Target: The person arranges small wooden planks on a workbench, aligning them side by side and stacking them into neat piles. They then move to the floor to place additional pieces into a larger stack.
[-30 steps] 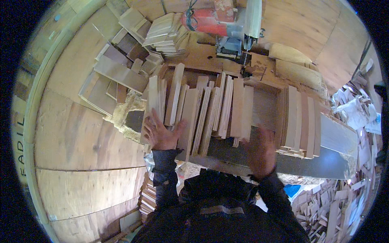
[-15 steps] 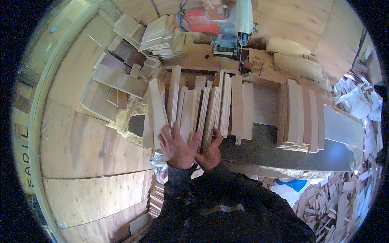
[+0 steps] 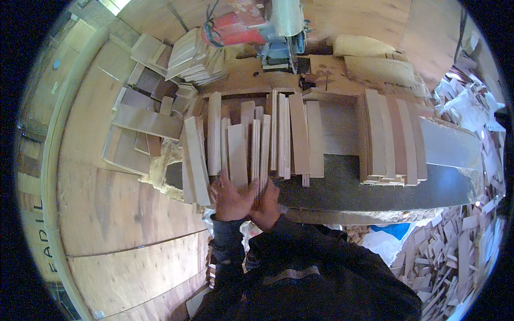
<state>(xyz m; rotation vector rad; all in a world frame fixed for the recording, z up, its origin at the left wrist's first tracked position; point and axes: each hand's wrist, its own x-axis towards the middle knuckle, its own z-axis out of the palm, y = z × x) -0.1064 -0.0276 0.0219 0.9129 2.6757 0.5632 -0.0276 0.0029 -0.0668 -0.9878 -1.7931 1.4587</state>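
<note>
Several pale plywood strips stand side by side in a row on the dark machine table, their ends at uneven heights. My left hand cups the near end of the bunch, fingers on its left side and thumb toward the middle. Close against it, my right hand grips the narrow strips from the right. The thumbs nearly meet, and the strips hide parts of the fingers. Left of my hands, a few strips lean at a slant. More strips stand just beyond my right hand.
A separate strip stack sits right on the dark table. A machine with a red body and thin blade stands at the back. Thin boards and offcuts lie back left; a scrap heap fills the lower right.
Both hands have closed in around the middle strips, the right hand's fingers drawing in. The near ends of the bunch have shifted and look more gathered. The whole view has moved slightly.
</note>
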